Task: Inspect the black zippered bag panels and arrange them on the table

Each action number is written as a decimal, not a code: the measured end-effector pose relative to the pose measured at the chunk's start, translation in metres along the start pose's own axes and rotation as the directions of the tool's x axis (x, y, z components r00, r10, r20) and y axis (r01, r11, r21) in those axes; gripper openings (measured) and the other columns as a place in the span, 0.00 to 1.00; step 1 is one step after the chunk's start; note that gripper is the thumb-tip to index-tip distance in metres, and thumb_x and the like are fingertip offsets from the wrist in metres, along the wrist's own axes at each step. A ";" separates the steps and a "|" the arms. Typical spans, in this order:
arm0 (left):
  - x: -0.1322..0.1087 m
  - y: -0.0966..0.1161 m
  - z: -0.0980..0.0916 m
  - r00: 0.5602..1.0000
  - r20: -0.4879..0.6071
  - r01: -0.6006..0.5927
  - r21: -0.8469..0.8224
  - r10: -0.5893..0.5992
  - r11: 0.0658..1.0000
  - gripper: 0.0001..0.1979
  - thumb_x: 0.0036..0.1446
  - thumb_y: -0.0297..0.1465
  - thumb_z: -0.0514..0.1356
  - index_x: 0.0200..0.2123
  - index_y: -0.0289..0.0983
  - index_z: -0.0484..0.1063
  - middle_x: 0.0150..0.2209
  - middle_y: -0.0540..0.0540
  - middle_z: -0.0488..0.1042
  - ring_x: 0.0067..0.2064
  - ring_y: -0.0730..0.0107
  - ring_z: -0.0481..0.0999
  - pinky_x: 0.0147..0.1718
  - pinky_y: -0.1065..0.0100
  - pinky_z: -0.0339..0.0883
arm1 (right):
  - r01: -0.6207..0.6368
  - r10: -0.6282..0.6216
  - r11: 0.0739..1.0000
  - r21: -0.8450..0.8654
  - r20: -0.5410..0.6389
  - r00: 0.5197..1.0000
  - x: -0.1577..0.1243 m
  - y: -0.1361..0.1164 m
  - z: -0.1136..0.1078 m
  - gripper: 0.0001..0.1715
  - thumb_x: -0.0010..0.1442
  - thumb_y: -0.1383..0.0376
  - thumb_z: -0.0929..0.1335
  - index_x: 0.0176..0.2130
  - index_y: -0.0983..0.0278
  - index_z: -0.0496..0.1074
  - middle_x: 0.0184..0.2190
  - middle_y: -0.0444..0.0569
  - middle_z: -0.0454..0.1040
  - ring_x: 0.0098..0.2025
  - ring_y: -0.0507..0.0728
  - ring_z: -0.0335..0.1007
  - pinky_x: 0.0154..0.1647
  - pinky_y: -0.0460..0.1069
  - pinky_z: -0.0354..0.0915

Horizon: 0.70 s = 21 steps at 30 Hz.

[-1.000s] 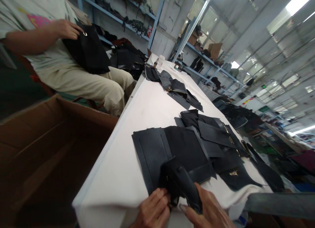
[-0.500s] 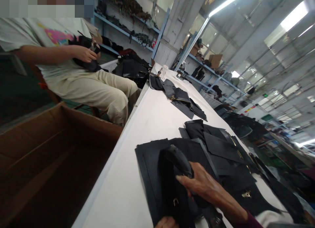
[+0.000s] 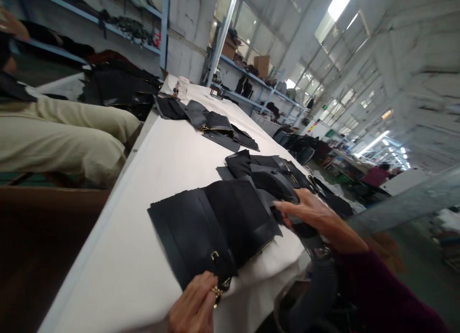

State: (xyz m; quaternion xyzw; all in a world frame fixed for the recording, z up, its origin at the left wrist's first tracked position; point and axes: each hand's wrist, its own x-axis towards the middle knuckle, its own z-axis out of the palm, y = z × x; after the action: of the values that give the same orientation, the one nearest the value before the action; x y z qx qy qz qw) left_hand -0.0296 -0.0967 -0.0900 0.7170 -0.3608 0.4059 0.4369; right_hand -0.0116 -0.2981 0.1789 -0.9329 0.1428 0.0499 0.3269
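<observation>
Head view shows your left hand [image 3: 196, 306] pinching the gold clasp [image 3: 217, 291] at the black leather panel's [image 3: 212, 225] near edge, steadying it, while your right hand [image 3: 309, 211] lies loosely curled on the pile [image 3: 266, 172] beyond.

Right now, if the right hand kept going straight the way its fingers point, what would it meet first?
The right hand points left across the table, fingers on the black folded piece. Straight on, it would probably first meet the raised middle fold of the large black leather panel, though depth is hard to judge.
</observation>
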 end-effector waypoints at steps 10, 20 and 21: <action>0.015 0.006 -0.017 0.975 0.221 -0.027 0.056 0.014 0.998 0.11 0.54 0.17 0.52 0.34 0.35 0.70 0.37 0.45 0.75 0.41 0.68 0.75 0.43 0.70 0.68 | -0.125 0.124 0.983 0.137 0.016 0.992 -0.085 0.127 0.004 0.17 0.58 0.58 0.63 0.22 0.62 0.62 0.13 0.40 0.67 0.15 0.50 0.65 0.16 0.43 0.62; 0.095 0.020 0.028 0.715 0.559 0.107 0.506 -0.421 0.856 0.15 0.62 0.36 0.46 0.45 0.37 0.67 0.36 0.43 0.76 0.32 0.62 0.76 0.30 0.65 0.66 | -0.061 0.036 0.948 0.312 0.086 0.996 -0.064 0.161 0.035 0.12 0.56 0.59 0.64 0.26 0.64 0.63 0.14 0.38 0.65 0.15 0.50 0.64 0.15 0.42 0.62; 0.100 0.019 0.035 0.652 0.585 0.114 0.554 -0.483 0.825 0.15 0.62 0.38 0.46 0.41 0.38 0.69 0.33 0.44 0.75 0.32 0.60 0.76 0.28 0.65 0.64 | -0.070 0.041 0.944 0.324 0.094 0.995 -0.060 0.162 0.036 0.12 0.56 0.58 0.64 0.27 0.64 0.63 0.14 0.38 0.65 0.15 0.50 0.64 0.14 0.43 0.62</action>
State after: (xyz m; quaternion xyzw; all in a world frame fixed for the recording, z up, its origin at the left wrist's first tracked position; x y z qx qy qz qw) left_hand 0.0044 -0.1518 -0.0042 0.9500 -0.2621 0.0954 0.1407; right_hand -0.1170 -0.3825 0.0654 -0.8585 0.1611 0.0747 0.4811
